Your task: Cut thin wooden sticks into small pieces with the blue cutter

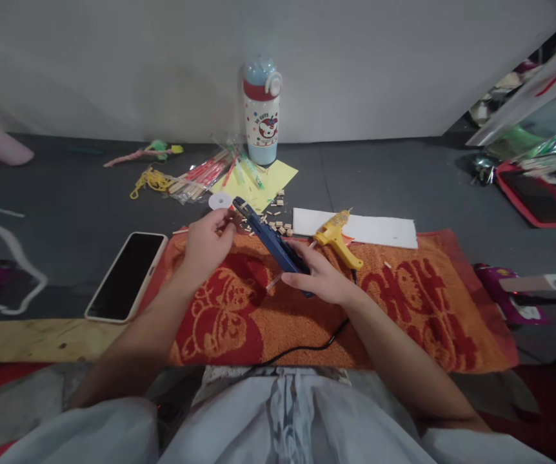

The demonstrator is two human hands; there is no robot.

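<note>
Roughly at the centre of the frame, a dark blue hand tool (273, 243) slants from upper left to lower right, raised over an orange and red towel (302, 332). The right hand (319, 274) is closed around its lower end, thumb on the near side. The left hand (210, 240), left of centre, is beside the tool's upper end, thumb and fingertips drawn close together (whether they pinch something small, I cannot tell).

Just beyond the tool, small pale wooden pieces (280, 227) are scattered at the towel's far edge, some near a yellow sheet of paper (280, 177). Right of centre, a yellow glue gun (335, 238) lies partly across a long white strip (384, 230); a black cord (302, 348) curves over the towel in the lower middle.

At top centre stands a blue, white and red bottle (262, 119) with a cartoon print, by the paper's far edge. To its left are a clear packet of red and wooden sticks (205, 173) and a tangle of yellow string (152, 180). A phone with a dark screen (128, 274) lies left of the towel, on the dark table (65, 200). A purple box (505, 293) sits at the towel's right edge.
</note>
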